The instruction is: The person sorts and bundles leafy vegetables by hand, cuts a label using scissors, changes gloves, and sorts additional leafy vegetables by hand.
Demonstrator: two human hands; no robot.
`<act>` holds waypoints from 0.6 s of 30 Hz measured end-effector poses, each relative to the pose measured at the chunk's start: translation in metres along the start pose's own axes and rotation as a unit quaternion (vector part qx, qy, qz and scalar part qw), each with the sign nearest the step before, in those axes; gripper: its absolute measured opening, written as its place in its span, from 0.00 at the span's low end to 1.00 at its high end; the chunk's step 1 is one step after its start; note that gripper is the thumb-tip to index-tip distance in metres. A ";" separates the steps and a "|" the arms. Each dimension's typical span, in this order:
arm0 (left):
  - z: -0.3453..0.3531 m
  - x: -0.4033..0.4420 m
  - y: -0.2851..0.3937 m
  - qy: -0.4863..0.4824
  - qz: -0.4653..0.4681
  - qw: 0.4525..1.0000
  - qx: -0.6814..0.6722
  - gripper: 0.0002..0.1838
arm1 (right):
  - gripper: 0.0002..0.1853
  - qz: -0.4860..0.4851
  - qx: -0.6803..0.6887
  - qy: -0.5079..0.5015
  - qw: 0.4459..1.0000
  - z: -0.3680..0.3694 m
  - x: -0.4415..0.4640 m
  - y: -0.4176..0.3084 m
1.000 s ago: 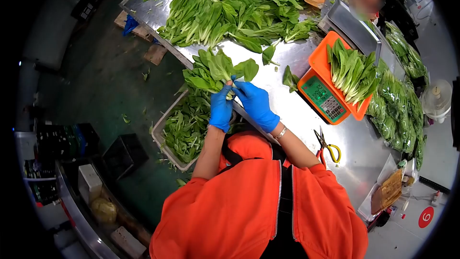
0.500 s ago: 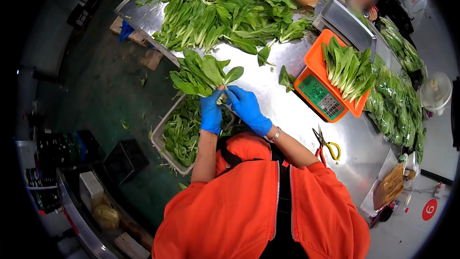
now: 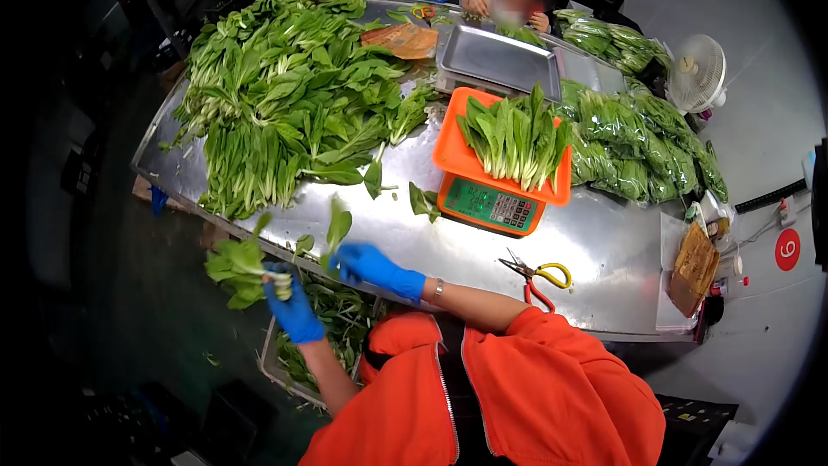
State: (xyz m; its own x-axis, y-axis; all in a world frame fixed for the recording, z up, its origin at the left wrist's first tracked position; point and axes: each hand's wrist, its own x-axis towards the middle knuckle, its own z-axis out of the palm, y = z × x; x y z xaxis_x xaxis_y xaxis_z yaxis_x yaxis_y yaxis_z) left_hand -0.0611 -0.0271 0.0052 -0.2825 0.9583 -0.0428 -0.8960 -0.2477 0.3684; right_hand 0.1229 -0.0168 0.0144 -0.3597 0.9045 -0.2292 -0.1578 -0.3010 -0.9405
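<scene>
Gloved in blue, a worker's left hand [image 3: 294,311] closes around the pale stems of a small bunch of greens [image 3: 235,269] beside the metal table [image 3: 595,269]; the right hand [image 3: 369,268], blurred, appears to pinch a single leaf [image 3: 338,226] over the table's edge. The bunch looks light, its soft blades easily bruised, the firmer stem bases likely the safest hold.

greens [image 3: 517,145] on scale [image 3: 483,204] | leaf pile [image 3: 280,95] left | scissors [image 3: 530,273] in front
</scene>
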 end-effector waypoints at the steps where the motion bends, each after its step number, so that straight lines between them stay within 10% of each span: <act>1: 0.009 0.000 0.012 -0.010 0.017 1.000 0.007 0.14 | 0.16 0.097 -0.082 -0.136 0.983 0.003 -0.016 -0.028; 5: 0.002 0.004 0.042 -0.064 0.029 0.996 -0.047 0.14 | 0.24 -0.044 -0.439 0.157 0.884 -0.031 0.010 0.004; 8: -0.074 0.002 0.047 -0.066 -0.015 0.996 -0.056 0.15 | 0.23 -0.282 -0.624 0.392 0.615 -0.092 0.036 0.078; 9: -0.148 0.004 0.047 -0.140 -0.029 0.985 -0.094 0.16 | 0.23 -0.303 -0.600 0.361 0.646 -0.058 0.044 0.086; 10: -0.076 -0.014 -0.004 -0.098 0.052 0.959 0.261 0.16 | 0.24 -0.249 -0.574 0.306 0.718 -0.072 0.031 0.075; 11: -0.001 -0.031 -0.057 -0.022 0.096 0.805 0.585 0.16 | 0.25 -0.188 -0.550 0.264 0.770 -0.102 0.012 0.055; 13: 0.036 -0.048 -0.047 0.058 -0.158 0.981 0.095 0.15 | 0.27 -0.056 -0.460 0.161 0.871 -0.119 -0.032 0.027; 18: 0.036 -0.027 -0.076 -0.062 -0.128 0.934 0.329 0.18 | 0.36 -0.121 -0.291 0.091 0.945 -0.051 -0.023 -0.039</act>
State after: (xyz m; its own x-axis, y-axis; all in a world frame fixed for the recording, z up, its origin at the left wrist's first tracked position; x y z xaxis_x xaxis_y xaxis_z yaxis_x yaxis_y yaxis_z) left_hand 0.0266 -0.0296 0.0116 -0.0094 0.9933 -0.1149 -0.5134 0.0939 0.8530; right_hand 0.1839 -0.0105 0.0440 -0.2063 0.9783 0.0213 0.3357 0.0912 -0.9375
